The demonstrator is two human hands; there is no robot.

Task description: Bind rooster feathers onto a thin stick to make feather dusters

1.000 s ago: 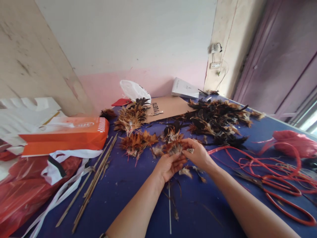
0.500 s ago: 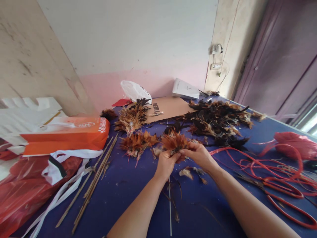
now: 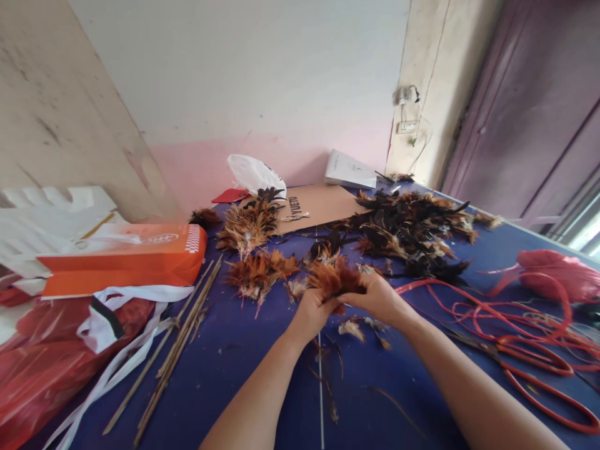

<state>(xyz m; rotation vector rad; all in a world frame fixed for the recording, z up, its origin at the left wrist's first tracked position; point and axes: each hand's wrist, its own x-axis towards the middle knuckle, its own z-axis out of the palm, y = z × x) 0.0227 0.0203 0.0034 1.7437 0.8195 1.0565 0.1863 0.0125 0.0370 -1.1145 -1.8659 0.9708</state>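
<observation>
Both my hands hold one reddish-brown feather bunch (image 3: pixel 338 278) above the blue table (image 3: pixel 244 375). My left hand (image 3: pixel 312 312) pinches its base from the left. My right hand (image 3: pixel 375 297) grips it from the right, thumb close to the left thumb. The fingers behind the feathers are hidden. Just left lies an orange-brown feather bundle (image 3: pixel 260 272) with pink strands at its base, and behind that a paler brown bundle (image 3: pixel 250 225). A few loose feathers (image 3: pixel 351 328) lie below my right hand.
A large pile of dark feathers (image 3: pixel 417 225) spreads at the back right. Red-handled scissors (image 3: pixel 534 356), pink plastic twine (image 3: pixel 557 275) and its loops are on the right. Thin sticks (image 3: pixel 180 350) and an orange bag (image 3: pixel 126 272) lie left. Flat cardboard (image 3: pixel 323 206) is behind.
The feather bunch has turned and tilted between my hands, so its base no longer shows. My thumbs have shifted slightly lower and stay close together. The view has moved a little.
</observation>
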